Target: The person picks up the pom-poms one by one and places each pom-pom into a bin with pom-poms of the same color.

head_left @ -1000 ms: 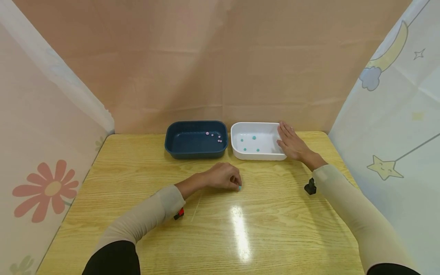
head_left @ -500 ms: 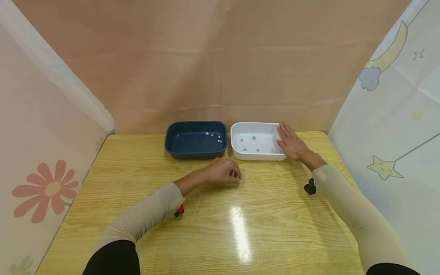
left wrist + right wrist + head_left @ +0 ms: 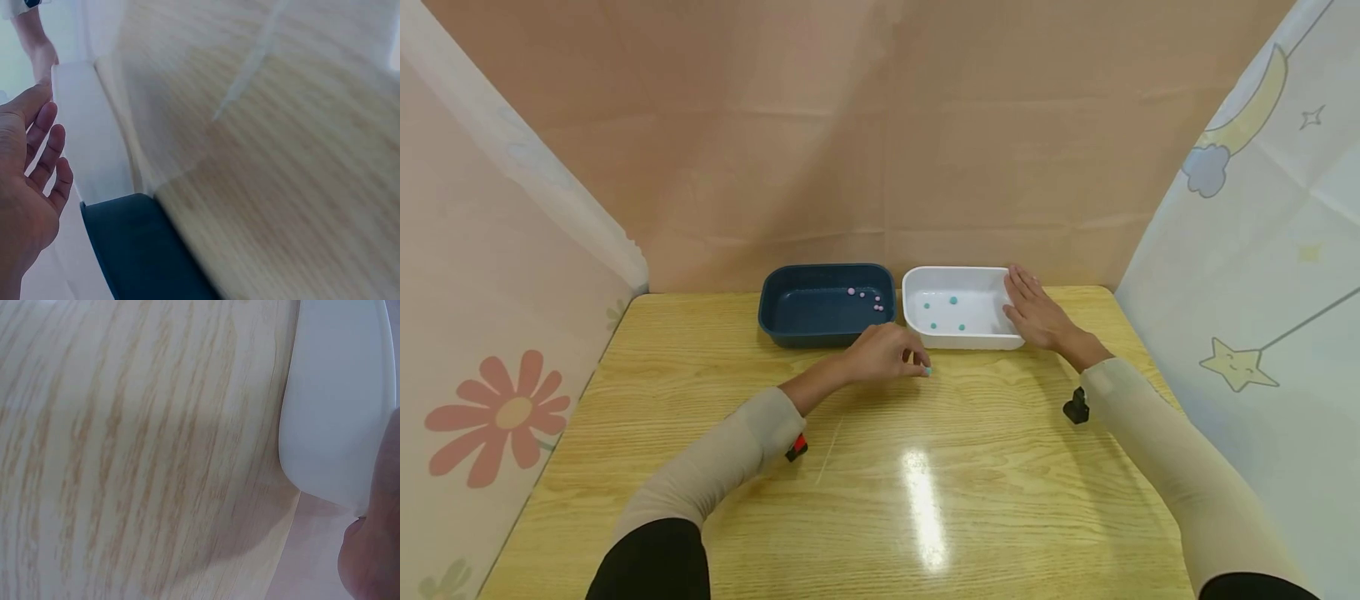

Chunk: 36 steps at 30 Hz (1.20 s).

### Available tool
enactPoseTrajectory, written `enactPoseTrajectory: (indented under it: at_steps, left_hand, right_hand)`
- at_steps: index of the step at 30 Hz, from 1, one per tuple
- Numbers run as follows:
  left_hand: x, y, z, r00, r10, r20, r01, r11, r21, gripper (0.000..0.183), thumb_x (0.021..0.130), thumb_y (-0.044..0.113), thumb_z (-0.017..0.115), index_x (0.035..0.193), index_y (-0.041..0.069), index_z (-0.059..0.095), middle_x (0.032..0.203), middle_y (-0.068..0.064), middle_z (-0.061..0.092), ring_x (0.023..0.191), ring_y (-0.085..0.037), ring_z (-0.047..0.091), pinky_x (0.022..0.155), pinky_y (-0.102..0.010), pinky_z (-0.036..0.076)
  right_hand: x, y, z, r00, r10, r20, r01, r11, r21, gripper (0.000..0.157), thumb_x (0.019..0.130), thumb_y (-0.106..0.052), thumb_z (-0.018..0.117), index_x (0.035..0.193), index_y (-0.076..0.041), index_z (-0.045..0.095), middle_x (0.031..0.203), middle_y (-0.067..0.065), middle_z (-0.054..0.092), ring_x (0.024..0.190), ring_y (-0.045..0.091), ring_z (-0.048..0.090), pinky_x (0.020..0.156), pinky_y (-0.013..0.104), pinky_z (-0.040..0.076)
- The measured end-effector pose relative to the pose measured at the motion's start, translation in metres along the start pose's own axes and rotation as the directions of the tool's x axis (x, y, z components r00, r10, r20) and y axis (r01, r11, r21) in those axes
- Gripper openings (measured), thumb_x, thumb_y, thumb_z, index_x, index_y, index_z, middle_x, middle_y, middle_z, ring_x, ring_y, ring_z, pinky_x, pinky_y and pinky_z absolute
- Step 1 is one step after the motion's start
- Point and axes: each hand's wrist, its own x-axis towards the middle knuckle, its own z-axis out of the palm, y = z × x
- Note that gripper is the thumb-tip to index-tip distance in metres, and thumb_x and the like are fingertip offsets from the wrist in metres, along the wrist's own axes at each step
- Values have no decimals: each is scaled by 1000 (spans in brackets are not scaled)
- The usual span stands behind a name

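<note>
My left hand (image 3: 886,353) pinches a small teal ball (image 3: 928,372) between thumb and fingertips, above the table in front of the two trays. That ball is hidden in the left wrist view, where the hand (image 3: 31,187) overlaps the tray's edge. My right hand (image 3: 1037,315) rests with straight fingers over the right end of the white tray (image 3: 962,342), thumb along its inner side. Several teal balls (image 3: 953,300) lie on the white tray's floor. To its left the dark blue tray (image 3: 820,341) bears several pink balls (image 3: 852,292) toward its right end.
The wooden table (image 3: 1000,483) stretches toward me from the trays. Behind them hangs a tan backdrop (image 3: 880,150). Patterned sheets flank the table: a flower (image 3: 515,412) on the left one, a star (image 3: 1240,365) on the right one.
My left hand has moved away from me with the teal ball, from the middle of the table toward the trays' front walls. The right hand and both trays have stayed put.
</note>
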Motion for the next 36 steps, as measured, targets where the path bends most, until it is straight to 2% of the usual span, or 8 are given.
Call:
enactPoseTrajectory:
  at_steps: [5, 15, 24, 29, 36]
  left_hand:
    - [7, -2, -8, 999, 0, -47, -2, 1000, -27, 8, 84, 32, 78, 91, 26, 79, 84, 18, 67, 69, 2, 55, 51, -20, 44]
    - [15, -14, -19, 991, -66, -118, 61, 997, -48, 9, 86, 28, 77, 93, 24, 79, 85, 14, 68, 69, 2, 57, 53, -20, 46]
    - [27, -25, -24, 966, -185, -179, 173, 982, -79, 9, 88, 30, 75, 93, 24, 80, 83, 13, 68, 66, 0, 57, 53, -22, 46]
    - [36, -31, -25, 950, -224, -217, 212, 974, -79, 10, 86, 32, 76, 91, 24, 79, 78, 14, 68, 62, -2, 55, 50, -23, 44]
    - [45, -37, -26, 933, -267, -242, 263, 964, -48, 12, 87, 34, 75, 93, 24, 79, 78, 14, 68, 63, -3, 56, 47, -24, 43]
  right_hand:
    - [1, 1, 0, 1000, 3, 7, -3, 1000, -5, 64, 107, -29, 27, 153, 9, 2, 162, 22, -9, 149, 36, -9, 121, 49, -4]
    - [1, 1, 1, 1000, 6, 12, -6, 1000, -5, 66, 107, -34, 23, 153, 8, 2, 162, 21, -9, 150, 35, -10, 121, 48, -4]
    - [0, 0, -1, 1000, 3, 12, -3, 1000, 3, 65, 107, -33, 25, 153, 8, 2, 162, 21, -9, 150, 35, -10, 121, 49, -3]
    - [0, 1, 0, 1000, -2, 9, 2, 1000, -4, 66, 107, -36, 23, 153, 8, 2, 162, 21, -9, 150, 35, -10, 121, 48, -3]
    - [1, 1, 1, 1000, -3, 3, 3, 1000, 4, 65, 107, -32, 26, 153, 8, 2, 162, 22, -8, 150, 36, -8, 121, 49, -3]
